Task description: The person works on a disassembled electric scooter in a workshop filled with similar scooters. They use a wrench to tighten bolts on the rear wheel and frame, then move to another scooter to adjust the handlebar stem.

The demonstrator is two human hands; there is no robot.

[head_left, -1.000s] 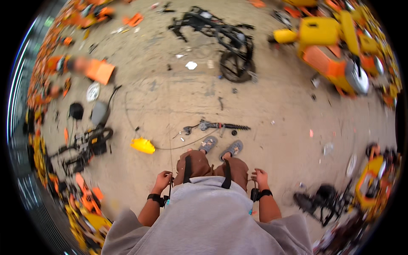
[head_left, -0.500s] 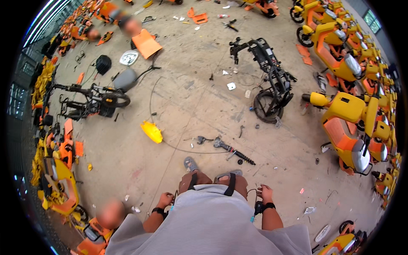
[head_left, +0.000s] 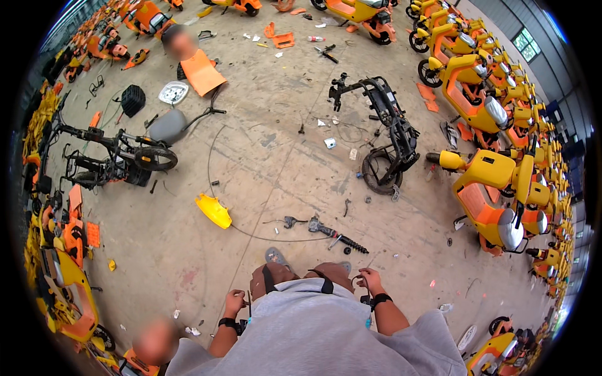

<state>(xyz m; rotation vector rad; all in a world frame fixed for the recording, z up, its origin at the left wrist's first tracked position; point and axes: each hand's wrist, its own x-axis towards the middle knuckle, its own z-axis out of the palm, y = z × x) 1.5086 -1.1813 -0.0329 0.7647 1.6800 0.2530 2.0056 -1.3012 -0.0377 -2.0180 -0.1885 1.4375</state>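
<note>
My left hand [head_left: 235,303] hangs at my left side with its fingers loosely bent and a little apart. Close beside it runs a thin dark cord, and I see nothing held. On the other side my right hand [head_left: 371,281] is raised by my thigh, fingers loosely apart, near another dark cord. Both wrists wear black bands. On the floor ahead of my feet lies a black shock absorber [head_left: 348,242] joined to a handlebar-like part [head_left: 320,225]. A long black cable [head_left: 269,239] curves from there toward a yellow plastic cover [head_left: 213,211].
A bare black scooter frame [head_left: 392,125] stands ahead right; another stripped frame [head_left: 113,150] lies left near a grey seat [head_left: 167,125]. Yellow scooters [head_left: 492,169] line the right. A person holding an orange panel [head_left: 202,72] is far left; another person [head_left: 155,341] is behind left.
My view has shifted, so floor things sit farther left and slightly lower. My right hand has moved inward toward my thigh; my left hand stays low at my side.
</note>
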